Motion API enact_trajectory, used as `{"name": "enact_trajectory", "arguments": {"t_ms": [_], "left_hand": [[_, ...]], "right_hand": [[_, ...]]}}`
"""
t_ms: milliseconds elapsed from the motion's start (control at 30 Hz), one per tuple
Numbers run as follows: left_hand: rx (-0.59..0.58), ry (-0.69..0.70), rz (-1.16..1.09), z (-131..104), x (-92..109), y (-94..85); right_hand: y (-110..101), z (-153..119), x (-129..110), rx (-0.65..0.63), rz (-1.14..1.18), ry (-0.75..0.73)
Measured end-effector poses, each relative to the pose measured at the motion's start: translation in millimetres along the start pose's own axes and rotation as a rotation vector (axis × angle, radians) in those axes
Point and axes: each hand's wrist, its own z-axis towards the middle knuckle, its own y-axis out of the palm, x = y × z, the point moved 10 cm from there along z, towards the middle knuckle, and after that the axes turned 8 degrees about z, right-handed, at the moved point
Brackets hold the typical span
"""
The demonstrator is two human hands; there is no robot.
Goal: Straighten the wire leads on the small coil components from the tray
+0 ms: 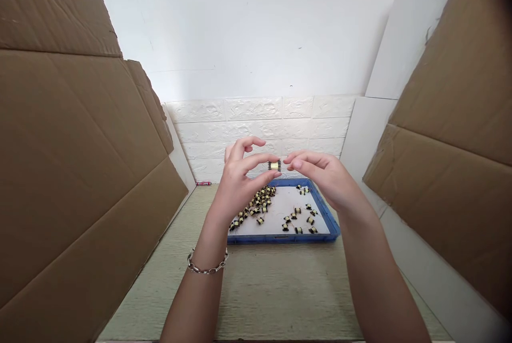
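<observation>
Both my hands are raised above a blue tray [331, 222]. A small yellow and black component [274, 165] is pinched between the fingertips of my left hand [240, 180] and my right hand [322, 175]. My left wrist wears a chain bracelet [206, 267]. On the tray's white floor lie several more of these small yellow and black components [260, 205], heaped at the left and scattered at the right.
Tall cardboard sheets [76, 172] stand at the left and more cardboard [452, 135] leans at the right, walling in a pale green tabletop [264, 289]. A white brick-pattern wall [260, 119] closes the back. A small red object [204, 183] lies by the wall.
</observation>
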Motion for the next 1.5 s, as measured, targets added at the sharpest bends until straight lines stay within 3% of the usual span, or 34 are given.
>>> {"name": "enact_trajectory", "arguments": {"t_ms": [233, 367, 467, 667, 1233, 1500], "left_hand": [[0.051, -0.003, 0.003, 0, -1, -7.3], [0.018, 0.032, 0.083, -1, 3, -5.7], [-0.052, 0.083, 0.170, -2, 9, 0.0], [-0.140, 0.107, 0.219, -4, 14, 6.2], [-0.148, 0.091, 0.179, -3, 12, 5.7], [-0.146, 0.090, 0.160, -3, 11, 5.6]], "right_hand": [[-4, -5, -8, 0.038, -0.111, -0.017], [-7, -6, -12, 0.067, -0.167, -0.037], [-3, -6, -13, 0.014, -0.206, -0.048], [3, -3, 5, -0.126, -0.204, 0.073], [14, -3, 9, -0.283, -0.192, 0.086], [13, -5, 7, -0.277, -0.179, 0.079]]}}
